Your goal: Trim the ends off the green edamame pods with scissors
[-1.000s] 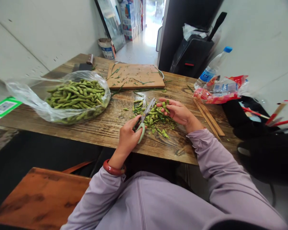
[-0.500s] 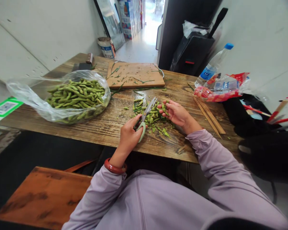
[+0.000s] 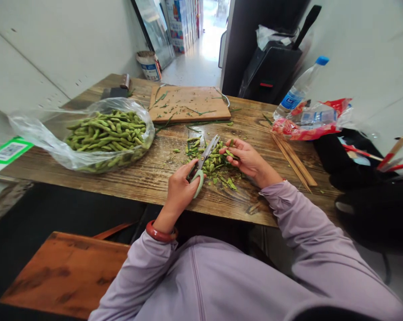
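Note:
My left hand [image 3: 181,187] grips the pale green handles of a pair of scissors [image 3: 204,161], whose blades point up and to the right over a heap of trimmed edamame pods [image 3: 212,166] on the wooden table [image 3: 147,174]. My right hand [image 3: 246,158] rests at the right side of the heap, its fingers curled round a few green pods [image 3: 230,151]. At the left lies a clear plastic bag [image 3: 87,133] full of whole edamame pods [image 3: 107,129].
A wooden cutting board [image 3: 189,103] with green scraps lies at the table's far side. Chopsticks [image 3: 293,162], a red-and-clear bag [image 3: 310,121] and a water bottle [image 3: 298,89] sit at the right. A wooden stool [image 3: 64,274] stands below left.
My right hand has shifted slightly left and down toward the heap while still holding pods. The left hand and scissors have barely moved.

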Demonstrator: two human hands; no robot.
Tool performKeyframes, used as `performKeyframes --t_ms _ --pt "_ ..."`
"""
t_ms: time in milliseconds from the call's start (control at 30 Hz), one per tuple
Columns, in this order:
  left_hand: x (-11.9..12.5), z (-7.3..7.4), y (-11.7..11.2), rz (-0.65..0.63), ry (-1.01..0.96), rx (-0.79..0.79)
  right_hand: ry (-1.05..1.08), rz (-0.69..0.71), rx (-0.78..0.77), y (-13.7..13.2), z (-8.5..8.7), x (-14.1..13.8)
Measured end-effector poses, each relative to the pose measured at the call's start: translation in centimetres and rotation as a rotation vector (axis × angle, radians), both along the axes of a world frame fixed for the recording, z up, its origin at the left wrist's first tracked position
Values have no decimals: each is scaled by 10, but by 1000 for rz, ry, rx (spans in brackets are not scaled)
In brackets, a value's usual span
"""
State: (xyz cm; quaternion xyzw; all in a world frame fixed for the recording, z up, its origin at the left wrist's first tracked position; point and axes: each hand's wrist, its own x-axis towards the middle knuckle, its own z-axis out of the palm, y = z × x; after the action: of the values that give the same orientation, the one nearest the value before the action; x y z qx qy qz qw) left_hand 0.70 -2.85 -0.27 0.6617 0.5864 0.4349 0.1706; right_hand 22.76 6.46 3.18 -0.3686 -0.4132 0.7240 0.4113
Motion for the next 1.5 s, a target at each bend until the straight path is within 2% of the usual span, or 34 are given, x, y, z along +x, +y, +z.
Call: performKeyframes --t_ms 133,267,400,567,767,833,900,1033,1100,1267,1400,1500 --pt "0 -1 0 13 11 20 55 -90 -48 -1 4 -1" --pt "0 -2 1 14 23 20 39 -77 -69 0 6 2" --pt "0 -2 1 2 21 28 -17 -67 -3 2 5 2" --pt "0 -1 1 3 9 16 26 -103 44 3 1 1" --pt "2 1 0 -12 -66 17 0 -77 102 -1 -6 2" --pt "2 2 -1 -2 -144 2 -21 -88 107 -3 -6 2" --pt "1 6 -2 -23 -309 -61 -22 -91 88 -5 -5 2" --pt "-5 22 -1 -289 -788 -255 17 -65 34 -7 2 3" --pt "-8 33 4 -365 -903 -279 20 -60 17 -6 5 4" --pt "-2 48 17 -363 -829 -377 -31 -126 5 -5 10 9" --pt "10 48 17 -410 -686 -423 -62 -180 46 -9 10 10" --pt "13 42 11 -397 -529 -333 -60 -133 33 -14 9 10"
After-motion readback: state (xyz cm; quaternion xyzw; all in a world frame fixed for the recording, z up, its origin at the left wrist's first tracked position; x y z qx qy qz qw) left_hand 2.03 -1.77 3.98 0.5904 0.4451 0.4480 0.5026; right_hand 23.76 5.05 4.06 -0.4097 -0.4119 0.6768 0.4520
